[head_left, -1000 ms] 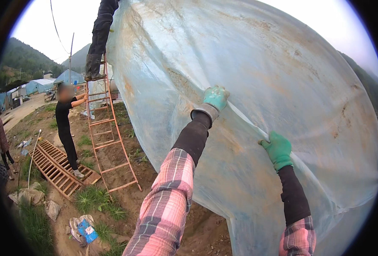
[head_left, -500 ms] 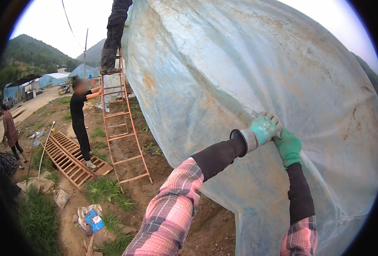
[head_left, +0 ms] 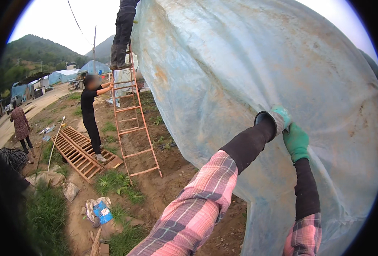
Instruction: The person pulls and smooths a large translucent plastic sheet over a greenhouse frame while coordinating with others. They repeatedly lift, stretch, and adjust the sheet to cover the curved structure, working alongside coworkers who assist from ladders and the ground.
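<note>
A huge, cloudy plastic sheet [head_left: 317, 77] is filling most of the right side, hanging right in front of the person and going out of view at the top, with brown dirt marks showing on it. Just left of it, an orange ladder [head_left: 138, 152] is standing on the soil. A worker in dark boots [head_left: 124, 27] is standing up high on it, and a helper in black [head_left: 91, 111] is holding its side. Now I am looking at the person's own hands, out in front and close together on the sheet. The right hand [head_left: 297, 143], in a green glove, is gripping a bunched bit of plastic — it is looking closed and tight. The left hand [head_left: 284, 115] is sitting just above it, seeming to be closed on the sheet too, but its cuff [head_left: 276, 121] is hiding most of the fingers. A long fold [head_left: 325, 175] is running down from the right hand. To do this well, I am thinking, both hands should be keeping lots of plastic in the fists, because a thin pinch could be slipping or ripping. The pull should be slow and even — no jerking, since the worker is standing so high and so near the sheet. The two hands should be taking turns, one always holding on.
</note>
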The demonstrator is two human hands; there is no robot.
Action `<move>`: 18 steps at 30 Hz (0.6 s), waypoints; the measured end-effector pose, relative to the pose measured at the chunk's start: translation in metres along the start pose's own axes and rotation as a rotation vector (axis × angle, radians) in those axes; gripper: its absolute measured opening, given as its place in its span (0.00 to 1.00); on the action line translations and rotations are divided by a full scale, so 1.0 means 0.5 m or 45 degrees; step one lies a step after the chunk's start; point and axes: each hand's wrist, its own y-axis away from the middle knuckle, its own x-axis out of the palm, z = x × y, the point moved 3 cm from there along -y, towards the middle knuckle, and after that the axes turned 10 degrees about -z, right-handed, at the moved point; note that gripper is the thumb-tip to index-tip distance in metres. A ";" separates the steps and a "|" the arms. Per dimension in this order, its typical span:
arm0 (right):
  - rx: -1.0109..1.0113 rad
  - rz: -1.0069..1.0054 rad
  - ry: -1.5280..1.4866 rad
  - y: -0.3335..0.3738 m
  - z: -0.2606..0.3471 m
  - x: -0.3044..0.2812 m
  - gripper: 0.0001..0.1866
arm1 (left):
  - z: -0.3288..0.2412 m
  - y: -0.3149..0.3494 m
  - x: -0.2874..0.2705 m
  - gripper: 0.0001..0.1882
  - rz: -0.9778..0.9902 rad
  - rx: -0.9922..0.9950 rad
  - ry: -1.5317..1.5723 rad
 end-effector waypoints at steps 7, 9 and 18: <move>-0.023 -0.039 -0.033 0.002 0.006 0.005 0.10 | 0.000 0.019 0.027 0.10 -0.141 -0.077 -0.030; -0.006 -0.039 -0.027 0.005 0.005 0.008 0.09 | -0.007 0.029 0.035 0.09 -0.277 -0.097 -0.062; -0.015 -0.070 -0.021 0.010 0.005 0.006 0.08 | -0.026 0.111 0.046 0.13 -0.659 -0.031 -0.191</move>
